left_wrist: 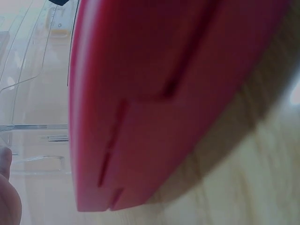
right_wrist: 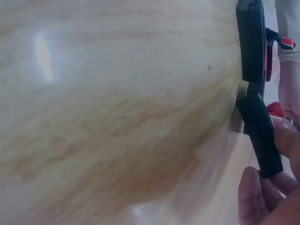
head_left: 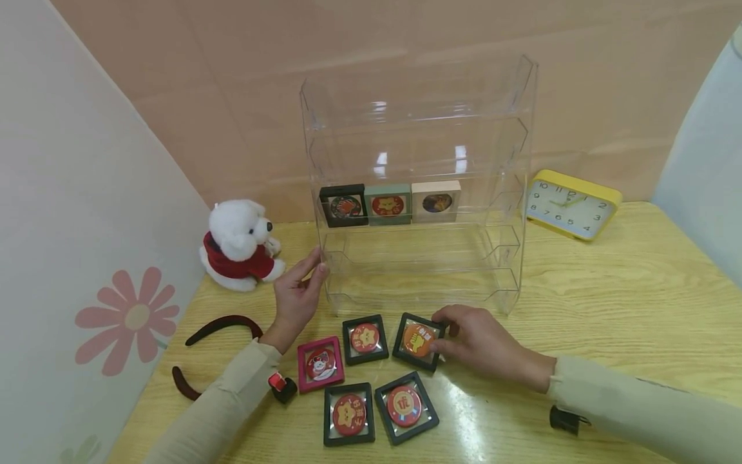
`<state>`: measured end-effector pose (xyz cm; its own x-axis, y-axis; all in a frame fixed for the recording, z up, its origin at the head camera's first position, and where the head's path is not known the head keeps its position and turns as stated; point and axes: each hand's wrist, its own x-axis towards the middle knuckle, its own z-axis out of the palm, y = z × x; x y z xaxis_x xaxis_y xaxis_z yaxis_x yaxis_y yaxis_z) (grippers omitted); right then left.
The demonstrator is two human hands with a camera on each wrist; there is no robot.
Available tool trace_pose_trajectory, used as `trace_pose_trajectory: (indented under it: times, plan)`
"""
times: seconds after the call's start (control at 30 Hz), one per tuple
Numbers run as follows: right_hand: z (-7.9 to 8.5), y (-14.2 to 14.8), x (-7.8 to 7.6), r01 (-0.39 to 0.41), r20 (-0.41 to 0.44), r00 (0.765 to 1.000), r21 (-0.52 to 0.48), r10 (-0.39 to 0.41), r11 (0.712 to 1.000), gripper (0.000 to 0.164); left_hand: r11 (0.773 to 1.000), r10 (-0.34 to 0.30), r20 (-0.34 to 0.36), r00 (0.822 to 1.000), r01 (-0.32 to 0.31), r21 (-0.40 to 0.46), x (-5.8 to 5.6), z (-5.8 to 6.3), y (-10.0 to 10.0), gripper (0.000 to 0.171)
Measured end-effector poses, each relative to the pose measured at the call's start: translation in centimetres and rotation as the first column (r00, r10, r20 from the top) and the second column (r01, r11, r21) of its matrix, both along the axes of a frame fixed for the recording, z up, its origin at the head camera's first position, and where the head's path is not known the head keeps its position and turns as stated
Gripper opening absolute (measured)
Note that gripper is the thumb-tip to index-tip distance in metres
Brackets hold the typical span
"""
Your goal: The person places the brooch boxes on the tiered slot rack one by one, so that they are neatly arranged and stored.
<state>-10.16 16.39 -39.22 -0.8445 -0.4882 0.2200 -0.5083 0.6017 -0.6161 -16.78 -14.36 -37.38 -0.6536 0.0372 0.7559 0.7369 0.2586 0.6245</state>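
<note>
My left hand grips the lower left side edge of a clear plastic display rack, thumb in front. On one middle shelf stand a black framed badge, a green one and a cream one. With thumb and fingers, my right hand pinches the right side of a black framed badge with an orange disc. In the right wrist view this black frame is tilted off the table. A magenta framed badge lies by my left wrist and fills much of the left wrist view.
More black framed badges lie before the rack, including one at the front left and one at the front right. A white plush dog and a dark headband are left; a yellow clock leans at right.
</note>
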Motion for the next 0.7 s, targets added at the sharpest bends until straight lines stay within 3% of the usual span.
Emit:
trace_pose_trajectory:
  times: [0.4,0.7]
  plan:
    - [0.03,0.36,-0.27,0.022,-0.058,0.998,-0.1,-0.027,0.995,0.022,1.0,0.001,-0.003,1.0,-0.001,-0.007,-0.04,-0.11,-0.05,0.035]
    - [0.36,0.48,-0.26,-0.052,-0.123,0.992,-0.197,0.028,0.979,0.021,1.0,0.005,-0.017,1.0,-0.005,-0.019,-0.1,-0.03,-0.02,0.034]
